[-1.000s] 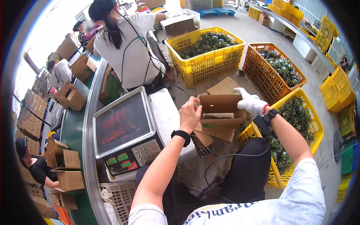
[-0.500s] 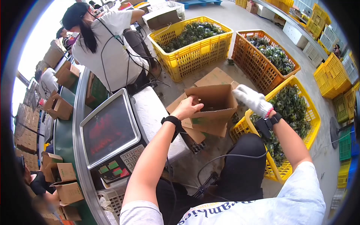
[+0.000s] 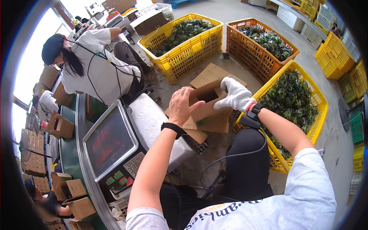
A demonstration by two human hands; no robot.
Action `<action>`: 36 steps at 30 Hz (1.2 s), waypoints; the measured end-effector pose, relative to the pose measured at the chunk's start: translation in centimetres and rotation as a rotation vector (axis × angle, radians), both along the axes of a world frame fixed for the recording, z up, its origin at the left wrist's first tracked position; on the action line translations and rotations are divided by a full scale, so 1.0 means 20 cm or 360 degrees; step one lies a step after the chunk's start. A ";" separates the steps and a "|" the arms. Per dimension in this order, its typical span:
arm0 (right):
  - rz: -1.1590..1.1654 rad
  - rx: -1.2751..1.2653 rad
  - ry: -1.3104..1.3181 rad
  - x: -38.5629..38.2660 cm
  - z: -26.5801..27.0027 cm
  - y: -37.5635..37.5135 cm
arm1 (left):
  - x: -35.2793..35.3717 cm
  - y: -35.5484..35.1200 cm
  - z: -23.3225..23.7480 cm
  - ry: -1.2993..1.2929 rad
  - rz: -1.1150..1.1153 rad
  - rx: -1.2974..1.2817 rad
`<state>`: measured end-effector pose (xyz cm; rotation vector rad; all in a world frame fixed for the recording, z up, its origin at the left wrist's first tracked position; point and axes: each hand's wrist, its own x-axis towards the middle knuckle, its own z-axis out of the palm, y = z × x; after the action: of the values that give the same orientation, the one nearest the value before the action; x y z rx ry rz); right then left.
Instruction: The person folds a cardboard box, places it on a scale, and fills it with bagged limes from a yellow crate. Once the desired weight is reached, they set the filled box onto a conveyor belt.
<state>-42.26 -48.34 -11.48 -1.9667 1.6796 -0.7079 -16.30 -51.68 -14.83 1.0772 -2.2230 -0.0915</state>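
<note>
In front of me, among its opened flaps, is a brown cardboard box (image 3: 206, 112). My bare left hand (image 3: 182, 105) rests against its left side, fingers stretched and thumb pointing apart toward the opening. On the right edge of the box, my right hand (image 3: 234, 95), in a white knitted glove, curls its fingers and thumb around the cardboard. The inside of the box is dark and its contents cannot be made out. A weighing scale (image 3: 109, 141) with a keypad stands left of my left arm, beside a white foam block (image 3: 153, 119).
A yellow crate (image 3: 321, 111) of dark green, wrapped-looking produce stands at my right. Another yellow crate (image 3: 180, 61) and an orange crate (image 3: 255, 53) stand beyond the box. A co-worker (image 3: 97, 65) sits ahead left, by a green conveyor (image 3: 71, 153) carrying cardboard boxes.
My right hand has come left from above the near yellow crate onto the box's right edge. My left hand has lifted out from the box's rim and straightened its fingers. The view has shifted slightly.
</note>
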 end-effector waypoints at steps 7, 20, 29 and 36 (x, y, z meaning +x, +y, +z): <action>-0.0356 0.0224 -0.0202 -0.04 -0.12 -0.01 | -0.01 0.15 -0.09 -0.0248 -0.0232 -0.0007; 0.0298 0.0391 0.0095 -0.29 -0.11 -0.04 | -0.35 0.24 -0.11 -0.0864 0.0407 0.0341; -0.0890 0.0504 0.0004 -1.33 -0.11 0.69 | -0.26 0.15 -0.06 -0.0692 0.0365 0.0473; -0.1762 0.1316 0.0352 -1.53 -0.64 1.11 | -0.72 0.17 0.56 0.0895 -0.0618 0.1131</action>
<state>-72.80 -26.08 -24.35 -0.4754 2.5862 -0.0216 -30.77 -48.25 -3.71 0.7867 -1.8565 -1.2633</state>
